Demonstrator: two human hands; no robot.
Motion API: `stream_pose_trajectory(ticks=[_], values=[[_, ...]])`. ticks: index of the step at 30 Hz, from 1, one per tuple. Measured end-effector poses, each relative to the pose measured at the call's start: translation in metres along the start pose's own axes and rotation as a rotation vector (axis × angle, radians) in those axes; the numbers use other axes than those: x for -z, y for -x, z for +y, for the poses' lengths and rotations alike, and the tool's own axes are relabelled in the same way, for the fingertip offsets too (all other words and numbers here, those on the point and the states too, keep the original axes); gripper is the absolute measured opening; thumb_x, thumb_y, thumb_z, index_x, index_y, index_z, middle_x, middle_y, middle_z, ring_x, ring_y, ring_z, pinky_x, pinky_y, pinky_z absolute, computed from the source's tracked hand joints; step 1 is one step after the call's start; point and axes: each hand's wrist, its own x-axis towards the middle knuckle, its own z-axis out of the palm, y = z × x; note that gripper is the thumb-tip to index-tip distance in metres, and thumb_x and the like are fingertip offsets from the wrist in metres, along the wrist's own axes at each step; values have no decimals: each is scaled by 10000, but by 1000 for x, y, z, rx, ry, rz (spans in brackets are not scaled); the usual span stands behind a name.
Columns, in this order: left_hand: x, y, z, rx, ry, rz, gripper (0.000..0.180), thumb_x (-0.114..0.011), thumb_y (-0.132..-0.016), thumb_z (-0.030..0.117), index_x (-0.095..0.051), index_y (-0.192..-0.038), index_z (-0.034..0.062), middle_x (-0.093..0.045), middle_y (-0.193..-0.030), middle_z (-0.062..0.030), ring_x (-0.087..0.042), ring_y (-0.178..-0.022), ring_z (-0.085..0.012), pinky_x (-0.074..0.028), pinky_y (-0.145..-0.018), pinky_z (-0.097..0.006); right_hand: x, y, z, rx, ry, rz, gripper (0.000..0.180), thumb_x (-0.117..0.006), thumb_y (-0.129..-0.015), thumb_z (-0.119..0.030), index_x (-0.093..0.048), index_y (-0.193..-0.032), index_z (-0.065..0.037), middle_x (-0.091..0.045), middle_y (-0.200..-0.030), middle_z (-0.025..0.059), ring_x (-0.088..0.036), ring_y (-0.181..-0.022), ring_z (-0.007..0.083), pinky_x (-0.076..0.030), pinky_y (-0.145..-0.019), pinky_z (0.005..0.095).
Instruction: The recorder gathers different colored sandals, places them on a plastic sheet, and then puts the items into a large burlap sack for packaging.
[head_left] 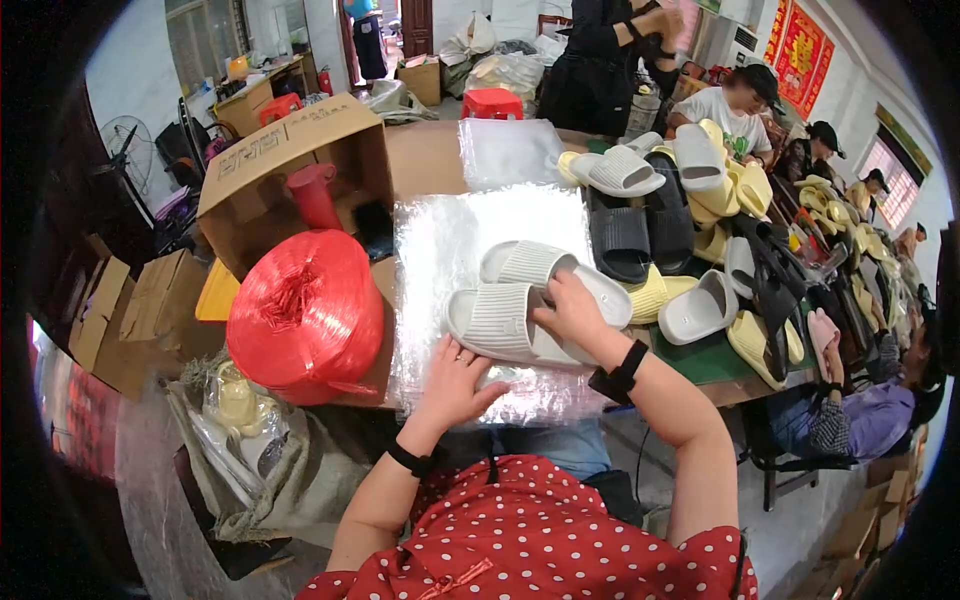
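A pair of light grey ribbed slippers (490, 318) lies side by side on a stack of clear plastic bags (440, 225), toes to the left. My right hand (580, 315) grips the pair where the two slippers meet, its fingertips at the strap openings. Fingers spread, my left hand (458, 387) lies flat on the bags, just below the toe of the nearer slipper. The hand covers part of the bags' near edge.
Left of the bags stand a big roll of red plastic twine (305, 315) and a cardboard box (290, 170) holding a red container (316, 196). Black slippers (640, 240) and several yellow and grey ones crowd the table's right. A co-worker in purple (880, 420) sits beyond.
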Motion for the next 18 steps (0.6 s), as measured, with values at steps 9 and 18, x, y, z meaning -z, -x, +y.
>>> stream_pose_trajectory(ticks=[9,18], values=[[3,3,0,21,5,-54,656,-594,-859,518,-497,-1384,137,-394,-1483,-179,-301,-1381,-430,-214,-1144,-519,19,-2,42,-24,-2,196,232,-671,-791,-203,-604,-790,19,-594,-846,214,-598,-828,400,-487,-738,481],[32,-9,-7,33,138,-210,730,-723,-746,417,-505,-1365,96,-417,-1457,-214,-367,-1334,-452,-322,-1112,-450,107,78,-6,-440,-729,613,192,-648,-890,-133,-616,-882,56,-628,-733,34,-549,-638,103,-413,-534,288]])
